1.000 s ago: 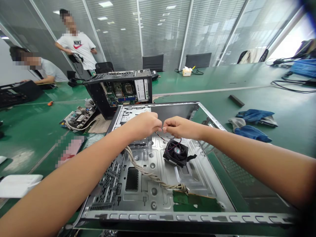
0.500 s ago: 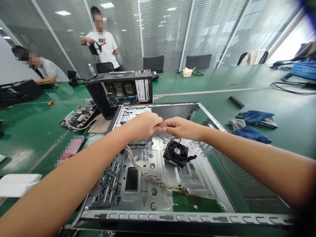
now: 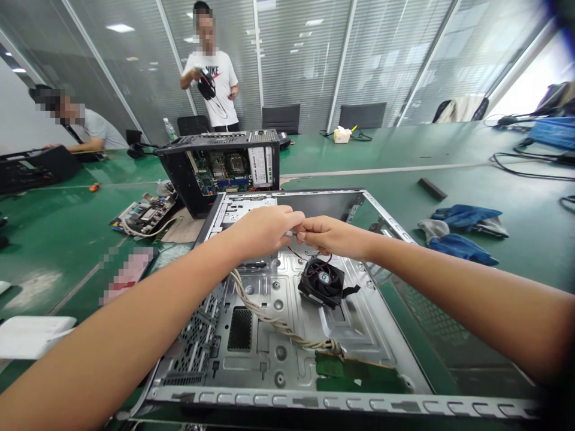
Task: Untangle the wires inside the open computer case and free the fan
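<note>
A black cooling fan [image 3: 321, 281] lies on the floor of a bare metal computer case [image 3: 265, 359]. Its thin fan cable [image 3: 294, 252] rises from it to my fingertips. My left hand [image 3: 267, 230] is closed in a pinch on the cable's end, where a small pale connector partly shows. Fingertip to fingertip with it, my right hand [image 3: 332, 233] is also pinched on the fan cable. Both hands are above the case, behind the fan. Below them, a twisted bundle of beige wires [image 3: 269, 314] crosses the case floor.
Behind stands a second black computer case [image 3: 186, 179] with a motherboard inside. A loose circuit board [image 3: 146, 212] lies left. On the right are blue-grey gloves [image 3: 465, 239] and a dark bar [image 3: 432, 189]. A standing person [image 3: 215, 84] holds headphones; another person [image 3: 101, 129] sits far left.
My fingers have shifted slightly, and a pale connector now shows between them. The standing person has moved right and lowered the headphones. The view has tilted a little.
</note>
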The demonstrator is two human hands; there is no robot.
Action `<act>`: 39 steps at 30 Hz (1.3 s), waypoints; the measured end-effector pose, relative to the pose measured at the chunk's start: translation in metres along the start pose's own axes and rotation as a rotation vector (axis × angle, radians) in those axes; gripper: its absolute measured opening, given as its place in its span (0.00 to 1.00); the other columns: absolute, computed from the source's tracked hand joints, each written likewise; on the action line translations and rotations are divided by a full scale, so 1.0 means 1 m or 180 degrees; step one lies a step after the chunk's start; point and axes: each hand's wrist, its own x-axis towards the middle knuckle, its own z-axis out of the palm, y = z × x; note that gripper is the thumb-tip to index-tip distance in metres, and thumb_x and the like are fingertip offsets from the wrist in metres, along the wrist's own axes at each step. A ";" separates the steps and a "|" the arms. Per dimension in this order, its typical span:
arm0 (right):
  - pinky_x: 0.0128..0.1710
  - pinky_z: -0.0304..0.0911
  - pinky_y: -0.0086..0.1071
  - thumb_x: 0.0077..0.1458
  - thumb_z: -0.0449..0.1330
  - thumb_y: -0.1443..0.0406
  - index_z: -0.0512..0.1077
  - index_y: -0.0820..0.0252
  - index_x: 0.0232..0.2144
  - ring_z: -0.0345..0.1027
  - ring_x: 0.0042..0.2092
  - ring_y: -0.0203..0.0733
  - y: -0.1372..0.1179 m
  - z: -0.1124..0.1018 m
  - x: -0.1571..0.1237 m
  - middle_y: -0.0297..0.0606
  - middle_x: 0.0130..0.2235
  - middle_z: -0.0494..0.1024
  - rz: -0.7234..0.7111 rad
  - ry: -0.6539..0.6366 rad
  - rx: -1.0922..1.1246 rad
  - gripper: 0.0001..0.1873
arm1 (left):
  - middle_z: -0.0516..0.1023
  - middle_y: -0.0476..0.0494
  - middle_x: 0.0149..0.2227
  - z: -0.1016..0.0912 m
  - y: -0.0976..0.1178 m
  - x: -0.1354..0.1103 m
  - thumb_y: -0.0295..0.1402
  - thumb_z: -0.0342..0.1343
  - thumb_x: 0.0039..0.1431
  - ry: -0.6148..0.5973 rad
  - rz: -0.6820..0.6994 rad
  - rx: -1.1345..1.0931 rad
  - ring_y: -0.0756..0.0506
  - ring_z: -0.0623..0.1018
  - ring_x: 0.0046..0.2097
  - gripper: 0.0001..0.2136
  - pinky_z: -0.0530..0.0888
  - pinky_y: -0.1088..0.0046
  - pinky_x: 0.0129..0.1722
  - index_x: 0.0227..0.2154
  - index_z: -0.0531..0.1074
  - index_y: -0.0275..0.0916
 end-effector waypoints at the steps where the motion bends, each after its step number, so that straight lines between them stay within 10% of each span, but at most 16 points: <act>1: 0.21 0.52 0.27 0.59 0.52 0.61 0.63 0.57 0.30 0.47 0.23 0.30 0.000 0.000 0.000 0.26 0.24 0.54 -0.0022 -0.0023 0.0018 0.07 | 0.74 0.45 0.36 -0.001 0.001 0.000 0.30 0.54 0.56 0.0020 -0.0001 0.0035 0.47 0.73 0.35 0.06 0.62 0.71 0.30 0.37 0.70 0.40; 15: 0.21 0.53 0.29 0.58 0.55 0.62 0.65 0.58 0.28 0.51 0.20 0.30 -0.004 0.000 -0.002 0.27 0.20 0.60 0.0457 0.0371 0.0722 0.08 | 0.71 0.48 0.31 -0.003 -0.005 -0.001 0.32 0.54 0.57 0.0347 -0.0230 -0.0461 0.49 0.69 0.31 0.04 0.63 0.72 0.30 0.29 0.72 0.40; 39: 0.26 0.52 0.28 0.49 0.61 0.64 0.73 0.62 0.27 0.55 0.26 0.31 -0.006 -0.006 -0.007 0.30 0.24 0.66 0.0624 -0.0282 0.0647 0.06 | 0.71 0.48 0.32 -0.008 -0.003 -0.007 0.29 0.54 0.55 -0.0033 0.0106 -0.0690 0.50 0.68 0.31 0.05 0.64 0.72 0.32 0.29 0.74 0.41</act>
